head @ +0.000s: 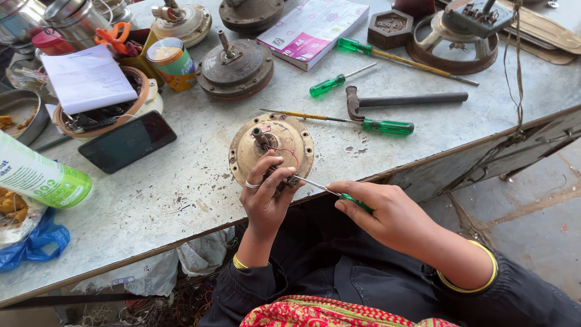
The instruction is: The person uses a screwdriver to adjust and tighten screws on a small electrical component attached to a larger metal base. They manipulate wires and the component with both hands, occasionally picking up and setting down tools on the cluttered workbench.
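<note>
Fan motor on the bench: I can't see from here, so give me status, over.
Left hand steadies the fan motor at its wires. Right hand grips a green-handled screwdriver, tip at the motor. Hammer and spare screwdrivers lie behind, apart.

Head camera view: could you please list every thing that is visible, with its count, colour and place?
round motor: 1, beige, table front edge, under the hands
other motor housings: 4, rusty brown or cream, table back
loose screwdrivers: 3, green handles, right of the motor
hammer: 1, dark metal, behind the nearest screwdriver
phone: 1, black, left of the motor
booklet: 1, white and pink, table back
tin can: 1, multicoloured, back left
scissors: 1, orange handles, back left
table: 1, grey
left hand: 1, on the motor's wires
right hand: 1, holding a small green screwdriver
</note>
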